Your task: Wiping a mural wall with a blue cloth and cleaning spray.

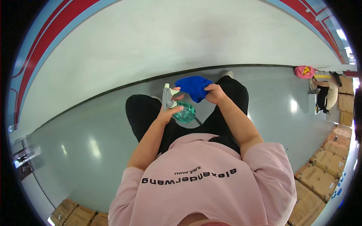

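A spray bottle with a clear green body (186, 114) and a grey-white trigger head (166, 97) is in my left hand (168, 112). My fingers wrap its neck just below the trigger, and the bottle is tilted. Between thumb and fingers, my right hand (215, 94) grips a bunched blue cloth (194, 86) by its right edge. The cloth hangs just right of the trigger head, close to my left fingertips. Both hands are held between my spread knees, above the grey floor.
In front stands a white wall (181, 41) with a dark strip along its base. Cardboard boxes (315, 180) line the right side, more (81, 215) sit at lower left. Far right, another person (329, 94) sits near a pink bag (304, 71).
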The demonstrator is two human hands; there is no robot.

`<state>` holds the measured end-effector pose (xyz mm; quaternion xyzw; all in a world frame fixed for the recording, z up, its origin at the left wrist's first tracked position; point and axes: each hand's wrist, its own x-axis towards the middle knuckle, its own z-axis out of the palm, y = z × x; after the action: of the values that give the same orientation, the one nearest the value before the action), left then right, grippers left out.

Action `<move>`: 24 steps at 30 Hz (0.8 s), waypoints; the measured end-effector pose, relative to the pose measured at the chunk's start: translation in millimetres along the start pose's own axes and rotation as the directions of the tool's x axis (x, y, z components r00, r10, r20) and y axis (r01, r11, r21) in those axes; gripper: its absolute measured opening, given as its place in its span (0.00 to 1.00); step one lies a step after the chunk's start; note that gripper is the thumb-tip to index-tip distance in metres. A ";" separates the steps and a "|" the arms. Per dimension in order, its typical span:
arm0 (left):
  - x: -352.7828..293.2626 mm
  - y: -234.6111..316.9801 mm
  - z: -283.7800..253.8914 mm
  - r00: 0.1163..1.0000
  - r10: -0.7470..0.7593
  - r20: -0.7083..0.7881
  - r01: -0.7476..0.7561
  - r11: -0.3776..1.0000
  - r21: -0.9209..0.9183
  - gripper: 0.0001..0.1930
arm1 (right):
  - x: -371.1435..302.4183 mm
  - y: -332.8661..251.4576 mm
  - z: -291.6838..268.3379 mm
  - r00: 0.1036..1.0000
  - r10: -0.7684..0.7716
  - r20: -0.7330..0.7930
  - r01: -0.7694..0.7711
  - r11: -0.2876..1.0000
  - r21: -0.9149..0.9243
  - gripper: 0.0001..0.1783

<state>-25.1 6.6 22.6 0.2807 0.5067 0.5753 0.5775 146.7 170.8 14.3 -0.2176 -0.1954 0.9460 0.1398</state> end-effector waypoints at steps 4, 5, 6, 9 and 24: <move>-16.0 9.4 17.3 0.992 -0.033 0.125 0.059 0.976 -0.211 0.37 | 3.8 10.4 18.3 1.000 0.003 0.022 0.001 0.984 -0.180 0.28; -19.4 13.4 23.4 0.993 0.001 0.117 0.021 0.982 -0.190 0.37 | 6.0 13.0 21.5 0.999 0.011 0.034 -0.004 0.983 -0.185 0.28; -23.2 17.1 29.5 0.994 0.038 0.102 -0.020 0.985 -0.170 0.36 | 8.6 14.5 23.6 0.998 -0.030 -0.047 0.007 0.904 -0.428 0.29; -26.2 24.0 39.6 0.995 0.101 0.004 -0.099 0.987 -0.129 0.35 | 2.5 10.5 28.8 0.983 -0.134 -0.122 -0.029 0.546 -0.837 0.30; -29.6 42.3 107.2 0.772 0.614 -0.165 -0.302 0.582 0.756 0.35 | -70.8 20.3 85.0 0.846 -0.326 0.422 0.513 0.286 -0.809 0.59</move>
<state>61.4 13.9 104.0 0.4715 0.6991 0.5201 0.1357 164.7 101.9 101.4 -0.1144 -0.7327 0.6314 0.2266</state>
